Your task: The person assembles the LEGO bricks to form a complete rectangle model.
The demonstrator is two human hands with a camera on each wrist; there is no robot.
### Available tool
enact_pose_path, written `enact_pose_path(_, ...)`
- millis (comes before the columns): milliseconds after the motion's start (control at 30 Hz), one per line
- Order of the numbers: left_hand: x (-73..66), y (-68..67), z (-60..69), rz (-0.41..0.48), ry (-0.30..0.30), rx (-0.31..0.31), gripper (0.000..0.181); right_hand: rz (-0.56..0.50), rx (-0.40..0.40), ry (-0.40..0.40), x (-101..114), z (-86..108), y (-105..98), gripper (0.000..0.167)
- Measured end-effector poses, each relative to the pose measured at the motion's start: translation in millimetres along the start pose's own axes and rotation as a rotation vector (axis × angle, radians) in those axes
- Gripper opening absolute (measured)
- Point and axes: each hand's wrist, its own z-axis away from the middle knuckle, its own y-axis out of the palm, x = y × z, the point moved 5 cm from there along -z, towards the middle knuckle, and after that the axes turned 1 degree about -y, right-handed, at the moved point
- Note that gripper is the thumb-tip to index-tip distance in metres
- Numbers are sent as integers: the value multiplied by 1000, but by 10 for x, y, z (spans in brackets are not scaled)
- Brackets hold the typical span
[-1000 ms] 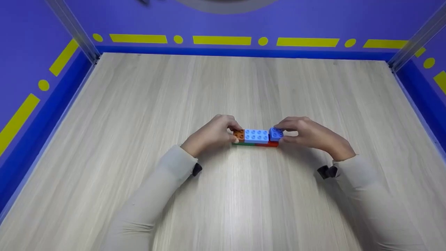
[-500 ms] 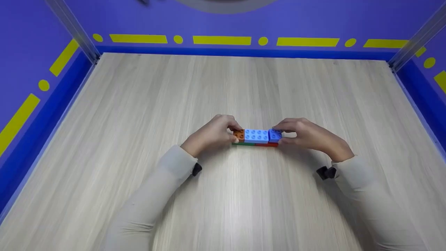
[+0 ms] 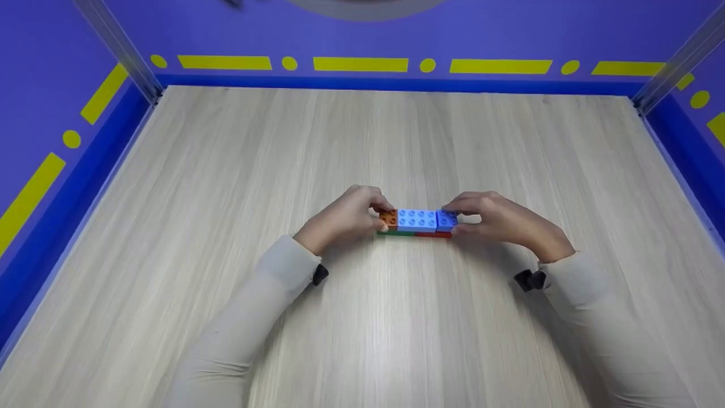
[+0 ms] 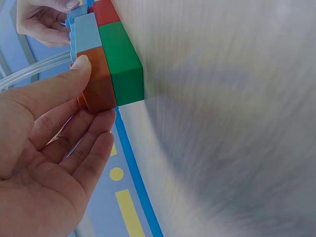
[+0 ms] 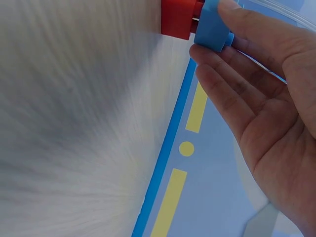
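Observation:
A two-layer row of toy building bricks lies on the table. Its bottom layer is a green brick point(image 4: 123, 66) on the left and a red brick point(image 5: 177, 19) on the right. On top sit an orange-brown brick point(image 3: 388, 219) and a longer light blue brick point(image 3: 417, 220). My left hand point(image 3: 348, 214) pinches the orange-brown brick between thumb and fingers. With thumb and fingertips my right hand point(image 3: 501, 221) holds a small blue brick point(image 5: 211, 27) over the red brick's end. A narrow gap with red studs shows between those two in the right wrist view.
The pale wood-grain table point(image 3: 374, 317) spreads around the bricks. Blue-purple panels with yellow dashes point(image 3: 360, 64) border its back and sides, and metal posts point(image 3: 127, 51) stand at the back corners.
My right hand has moved slightly left and brought the small blue brick down against the light blue brick's end. The left hand has stayed in place on the orange-brown brick.

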Motion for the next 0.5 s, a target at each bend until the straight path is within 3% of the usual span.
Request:
enact_pose_path(267,15,7,1,15,-12,0,33,1,-5,-11,2,-9,9,40)
enact_pose_path(500,11,-9,0,2,22,-13,34,22,-23,-51,24,-20,5,39)
